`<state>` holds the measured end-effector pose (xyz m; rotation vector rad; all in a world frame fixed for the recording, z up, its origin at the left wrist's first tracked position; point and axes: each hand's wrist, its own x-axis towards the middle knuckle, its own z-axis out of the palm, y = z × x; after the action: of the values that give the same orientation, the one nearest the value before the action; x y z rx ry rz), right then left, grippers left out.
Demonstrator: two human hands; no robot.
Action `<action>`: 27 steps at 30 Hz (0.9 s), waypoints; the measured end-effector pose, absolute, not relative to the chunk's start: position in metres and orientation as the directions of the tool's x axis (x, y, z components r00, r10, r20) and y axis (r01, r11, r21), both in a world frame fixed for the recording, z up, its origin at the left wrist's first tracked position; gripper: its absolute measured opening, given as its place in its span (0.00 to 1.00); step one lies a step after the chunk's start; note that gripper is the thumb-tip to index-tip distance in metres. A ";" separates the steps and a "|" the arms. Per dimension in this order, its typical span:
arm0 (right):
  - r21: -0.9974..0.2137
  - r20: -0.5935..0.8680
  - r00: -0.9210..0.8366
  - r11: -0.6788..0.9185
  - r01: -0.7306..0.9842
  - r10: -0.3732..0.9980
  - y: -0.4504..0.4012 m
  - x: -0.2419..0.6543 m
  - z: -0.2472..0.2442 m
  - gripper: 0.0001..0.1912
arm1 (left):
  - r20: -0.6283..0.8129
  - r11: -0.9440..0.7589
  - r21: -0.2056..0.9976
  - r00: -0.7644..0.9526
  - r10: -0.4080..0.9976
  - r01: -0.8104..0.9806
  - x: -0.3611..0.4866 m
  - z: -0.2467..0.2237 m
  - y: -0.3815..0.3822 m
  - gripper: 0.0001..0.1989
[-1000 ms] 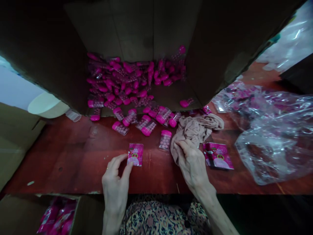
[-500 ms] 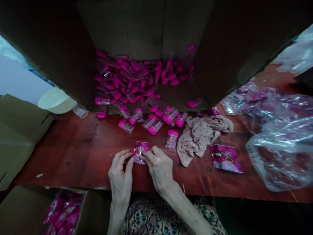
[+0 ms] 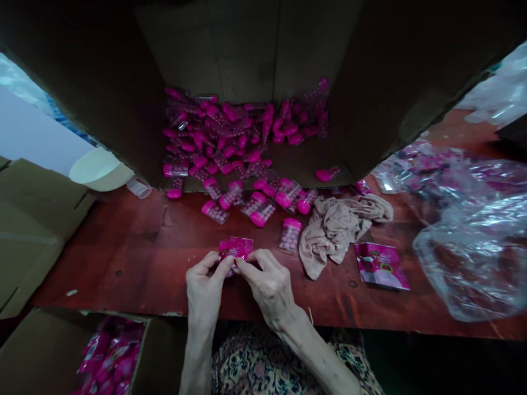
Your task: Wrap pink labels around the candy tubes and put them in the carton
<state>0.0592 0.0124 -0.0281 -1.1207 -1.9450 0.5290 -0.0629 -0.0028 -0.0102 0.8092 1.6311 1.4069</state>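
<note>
Pinching the pink sachet point(image 3: 235, 248), now turned sideways, between left hand point(image 3: 205, 288) and right hand point(image 3: 267, 288).

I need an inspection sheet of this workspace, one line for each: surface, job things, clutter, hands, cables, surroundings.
surface: red wooden table, worn, with small specks
job things: pink sachet; pink-capped tubes of tablets lie near it and heap inside a cardboard box
clutter: beige cloth, plastic bag, second sachet
hands: left hand and right hand both pinch the pink sachet
cables: nothing seen
surroundings: open carton at left; pink packs in a box at lower left; cream bowl
</note>
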 end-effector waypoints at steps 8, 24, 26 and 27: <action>-1.000 -0.004 -0.077 -0.003 0.021 0.997 0.010 0.054 -0.016 0.06 | -0.368 0.131 0.880 -0.482 0.795 -0.456 -0.045 -0.002 0.001 0.09; -0.912 0.192 -0.379 0.307 0.271 0.905 0.013 0.071 -0.008 0.15 | -0.406 0.169 0.847 -0.408 0.818 -0.504 -0.050 -0.002 -0.005 0.11; -0.914 0.165 -0.407 0.294 0.279 0.898 0.012 0.073 -0.009 0.14 | -0.405 0.146 0.842 -0.430 0.807 -0.520 -0.050 -0.002 -0.006 0.10; -0.918 0.155 -0.417 0.287 0.274 0.895 0.012 0.074 -0.008 0.13 | -0.406 0.132 0.838 -0.444 0.799 -0.530 -0.050 -0.001 -0.006 0.10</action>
<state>0.0737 0.0116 -0.0083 -1.0503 -1.8590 1.1297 -0.0497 -0.0057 -0.0015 0.2941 1.3228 1.5571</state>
